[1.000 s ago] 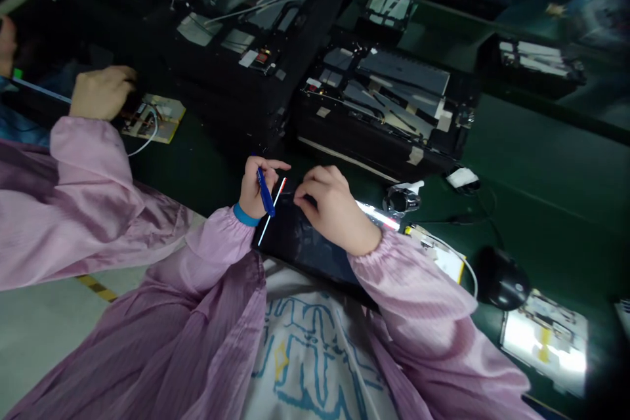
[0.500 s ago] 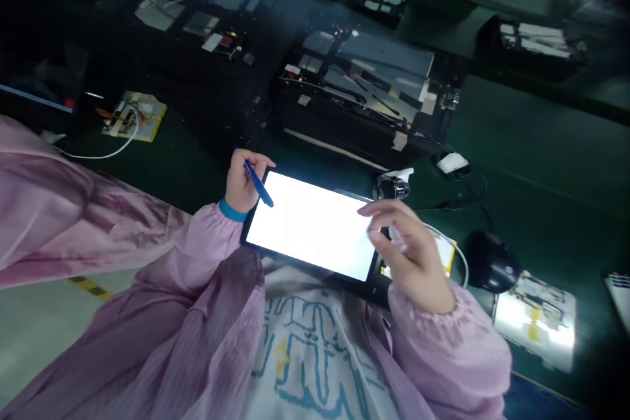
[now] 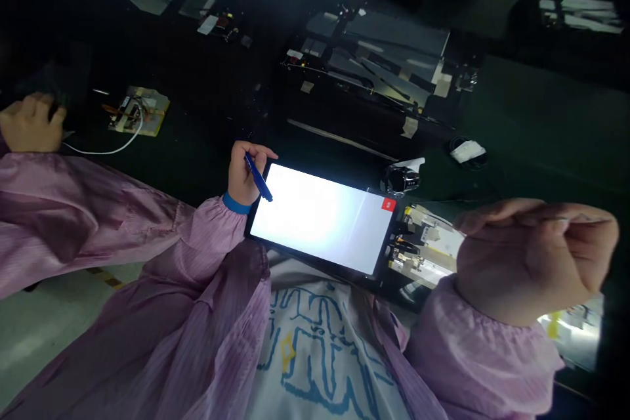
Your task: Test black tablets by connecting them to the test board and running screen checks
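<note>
My left hand (image 3: pixel 243 174) is closed around a blue pen (image 3: pixel 258 177), which slants over the upper left corner of a black-framed screen (image 3: pixel 319 220). Its fingers rest by that corner. The screen glows white, with a small red patch (image 3: pixel 388 204) at its upper right. Raised well off to the right is my right hand (image 3: pixel 536 256), its fingers curled in with the thumb against them. Whether anything is pinched there I cannot make out. Between that hand and the screen sits an opened device with exposed circuitry (image 3: pixel 428 243), beside the screen's right edge.
A co-worker's hand (image 3: pixel 33 123) and pink sleeve are at the left, near a small opened device (image 3: pixel 140 111) with a white cable. Crumpled black-and-white material (image 3: pixel 402 176) and a coiled black cable (image 3: pixel 467 152) lie behind the screen. Trays of parts (image 3: pixel 384 65) stand farther back.
My right hand has moved right and up, away from the screen's right edge, uncovering the red patch and circuitry. My left hand keeps the pen. A co-worker's hand now shows at the left.
</note>
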`<state>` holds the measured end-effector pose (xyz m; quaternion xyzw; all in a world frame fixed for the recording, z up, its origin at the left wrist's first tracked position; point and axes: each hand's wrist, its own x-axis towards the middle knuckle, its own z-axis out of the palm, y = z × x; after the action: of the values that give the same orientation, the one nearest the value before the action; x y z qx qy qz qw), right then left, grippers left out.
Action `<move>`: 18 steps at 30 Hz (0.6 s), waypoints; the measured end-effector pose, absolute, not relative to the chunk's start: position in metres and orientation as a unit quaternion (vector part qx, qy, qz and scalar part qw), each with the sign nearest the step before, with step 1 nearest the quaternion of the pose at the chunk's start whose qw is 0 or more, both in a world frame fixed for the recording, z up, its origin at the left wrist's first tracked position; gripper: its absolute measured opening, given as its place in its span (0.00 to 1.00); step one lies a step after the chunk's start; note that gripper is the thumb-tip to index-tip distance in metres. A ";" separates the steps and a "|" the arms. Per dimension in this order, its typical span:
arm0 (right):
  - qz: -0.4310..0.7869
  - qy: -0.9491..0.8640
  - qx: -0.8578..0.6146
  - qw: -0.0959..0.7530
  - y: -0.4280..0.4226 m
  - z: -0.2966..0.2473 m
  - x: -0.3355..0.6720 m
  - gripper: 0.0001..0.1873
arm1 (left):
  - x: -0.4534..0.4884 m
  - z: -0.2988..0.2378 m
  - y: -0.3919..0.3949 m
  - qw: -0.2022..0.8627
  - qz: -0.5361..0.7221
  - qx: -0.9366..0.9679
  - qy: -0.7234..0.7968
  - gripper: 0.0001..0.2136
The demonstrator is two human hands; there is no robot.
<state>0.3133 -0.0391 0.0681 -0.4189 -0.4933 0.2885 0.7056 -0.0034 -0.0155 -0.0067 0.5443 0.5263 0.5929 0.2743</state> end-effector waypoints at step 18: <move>0.381 -0.508 -0.345 0.691 -0.051 0.066 0.302 0.03 | -0.005 -0.004 -0.012 0.259 0.585 0.622 0.451 0.09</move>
<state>0.3018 -0.0510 0.0662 -0.3452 -0.5077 0.3815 0.6910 -0.0050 -0.0118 -0.0043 0.6220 0.4511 0.5852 0.2590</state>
